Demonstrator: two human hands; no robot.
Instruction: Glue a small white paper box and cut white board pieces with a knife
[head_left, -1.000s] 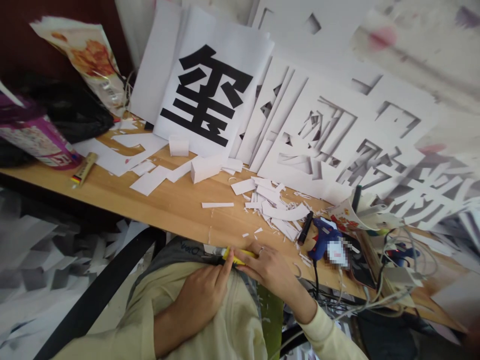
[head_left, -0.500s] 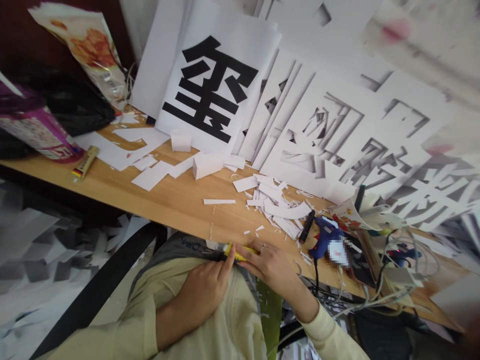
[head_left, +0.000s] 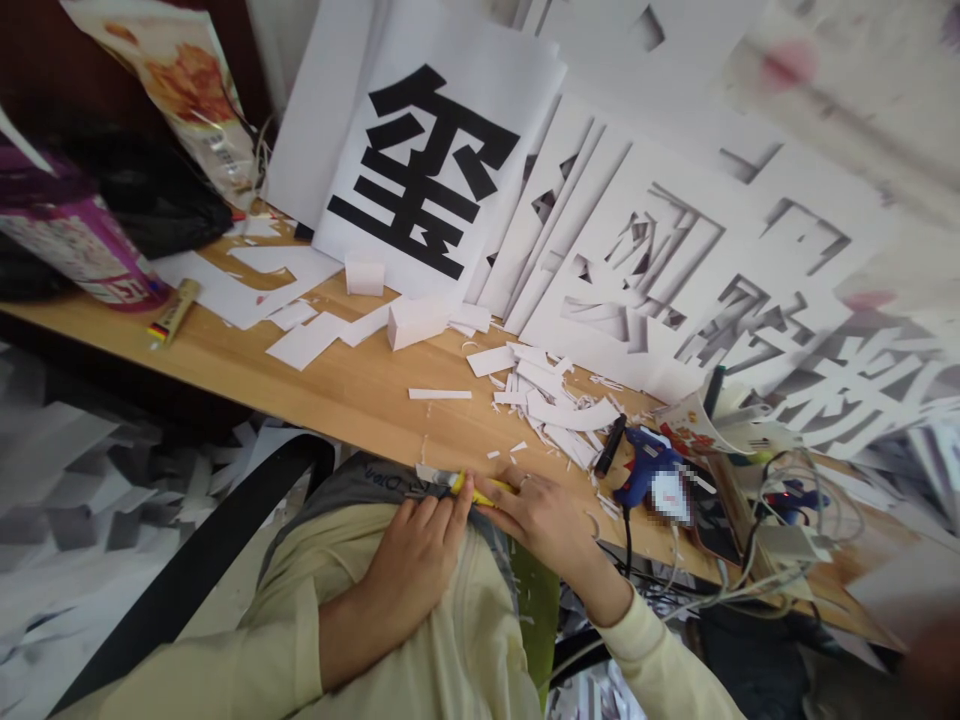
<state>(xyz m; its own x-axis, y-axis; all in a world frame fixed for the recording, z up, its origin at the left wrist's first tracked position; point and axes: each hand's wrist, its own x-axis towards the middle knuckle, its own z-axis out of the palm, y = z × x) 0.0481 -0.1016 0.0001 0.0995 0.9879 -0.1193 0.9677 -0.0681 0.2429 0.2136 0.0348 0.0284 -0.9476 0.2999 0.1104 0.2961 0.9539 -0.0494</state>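
Yellow cutter (head_left: 484,491) | left hand (head_left: 421,545), right hand (head_left: 541,520): fingers pinching it | white sheet (head_left: 480,70): bold black Chinese character

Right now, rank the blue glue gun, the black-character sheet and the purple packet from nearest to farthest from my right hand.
1. Blue glue gun, just right of the right hand.
2. Black-character sheet, propped at the back.
3. Purple packet, far left.

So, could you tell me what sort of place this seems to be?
Probably a craft or sign-making workspace: white sheets with characters cut out lean at the back, paper scraps litter the wooden desk beside a blue glue gun, and the right hand holds a yellow cutter.
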